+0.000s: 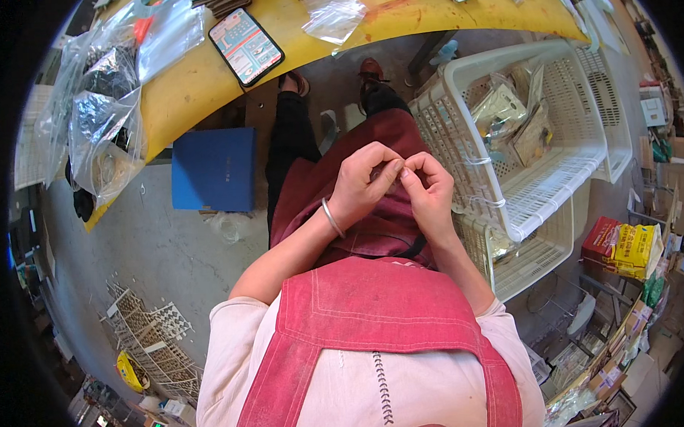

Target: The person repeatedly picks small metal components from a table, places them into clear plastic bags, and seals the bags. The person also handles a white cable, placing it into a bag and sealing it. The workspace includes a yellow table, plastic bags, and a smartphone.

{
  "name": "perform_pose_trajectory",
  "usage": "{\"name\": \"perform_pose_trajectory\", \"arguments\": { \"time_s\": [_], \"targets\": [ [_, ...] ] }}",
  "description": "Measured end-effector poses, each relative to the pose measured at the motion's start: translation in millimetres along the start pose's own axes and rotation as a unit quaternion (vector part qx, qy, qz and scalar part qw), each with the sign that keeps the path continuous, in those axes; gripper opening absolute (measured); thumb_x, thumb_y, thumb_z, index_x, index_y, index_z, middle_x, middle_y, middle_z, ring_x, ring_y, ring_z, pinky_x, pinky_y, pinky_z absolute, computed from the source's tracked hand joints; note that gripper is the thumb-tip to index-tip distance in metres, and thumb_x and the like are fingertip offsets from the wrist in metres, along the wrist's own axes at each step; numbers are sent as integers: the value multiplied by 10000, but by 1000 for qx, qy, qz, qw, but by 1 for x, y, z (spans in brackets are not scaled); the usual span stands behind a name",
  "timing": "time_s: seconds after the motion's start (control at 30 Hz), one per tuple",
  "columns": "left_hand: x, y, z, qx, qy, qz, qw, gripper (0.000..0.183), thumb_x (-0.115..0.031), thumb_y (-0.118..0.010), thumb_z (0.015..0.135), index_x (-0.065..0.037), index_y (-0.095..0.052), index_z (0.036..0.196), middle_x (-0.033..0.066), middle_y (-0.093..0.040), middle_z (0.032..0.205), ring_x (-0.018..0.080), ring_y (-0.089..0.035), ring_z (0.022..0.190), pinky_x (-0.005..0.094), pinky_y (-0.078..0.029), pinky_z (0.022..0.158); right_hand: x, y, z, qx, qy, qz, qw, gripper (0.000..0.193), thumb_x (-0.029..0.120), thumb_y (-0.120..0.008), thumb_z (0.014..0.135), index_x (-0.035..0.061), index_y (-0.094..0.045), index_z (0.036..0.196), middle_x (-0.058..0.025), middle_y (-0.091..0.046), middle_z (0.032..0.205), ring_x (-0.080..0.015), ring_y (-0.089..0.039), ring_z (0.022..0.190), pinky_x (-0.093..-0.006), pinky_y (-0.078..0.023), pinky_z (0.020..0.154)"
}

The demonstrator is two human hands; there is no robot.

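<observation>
My left hand (362,184) and my right hand (429,186) meet above my lap, over the red apron (375,299). The thumbs and forefingers of both are pinched together, tip to tip. Whatever lies between the fingertips is too small or too well hidden to name. A silver bangle (331,217) circles my left wrist. Beyond the hands is the yellow tabletop (395,20), with a lit phone (246,47) at its edge and clear plastic bags (333,14) beside it.
Stacked white plastic baskets (533,199) stand close on my right, with bagged pieces (508,113) in the upper one. A blue box (214,170) is at the left, below the table. Large clear bags (101,124) hang over the table's left end. A red and yellow carton (622,247) sits far right.
</observation>
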State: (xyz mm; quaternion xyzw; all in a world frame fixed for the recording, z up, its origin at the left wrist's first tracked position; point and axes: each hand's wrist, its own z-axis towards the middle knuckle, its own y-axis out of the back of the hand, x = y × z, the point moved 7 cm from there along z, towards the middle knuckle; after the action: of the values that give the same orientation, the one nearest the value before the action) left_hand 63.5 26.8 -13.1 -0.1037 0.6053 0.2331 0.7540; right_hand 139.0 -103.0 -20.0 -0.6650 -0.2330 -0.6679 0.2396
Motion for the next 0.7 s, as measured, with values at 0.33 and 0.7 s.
{"name": "perform_pose_trajectory", "arguments": {
  "time_s": [0.33,0.7],
  "targets": [
    [14,2,-8,-32,56,-4,998,58,-49,-593,1064,-25,-627,1023,44,-625,887,123,-566,777,284,-480,692,-15,-8,-2,15,-48,24,998,67,35,-666,966,24,-629,911,27,-624,845,-47,-569,813,-247,-484,688],
    [27,37,0,-149,134,-88,976,170,-168,-541,1147,-61,-591,1025,-26,-564,831,49,-490,733,228,-419,650,-15,-1,-14,14,-4,15,1000,73,45,-670,951,21,-612,914,13,-590,846,-95,-541,799,-289,-470,703]
  ]
}}
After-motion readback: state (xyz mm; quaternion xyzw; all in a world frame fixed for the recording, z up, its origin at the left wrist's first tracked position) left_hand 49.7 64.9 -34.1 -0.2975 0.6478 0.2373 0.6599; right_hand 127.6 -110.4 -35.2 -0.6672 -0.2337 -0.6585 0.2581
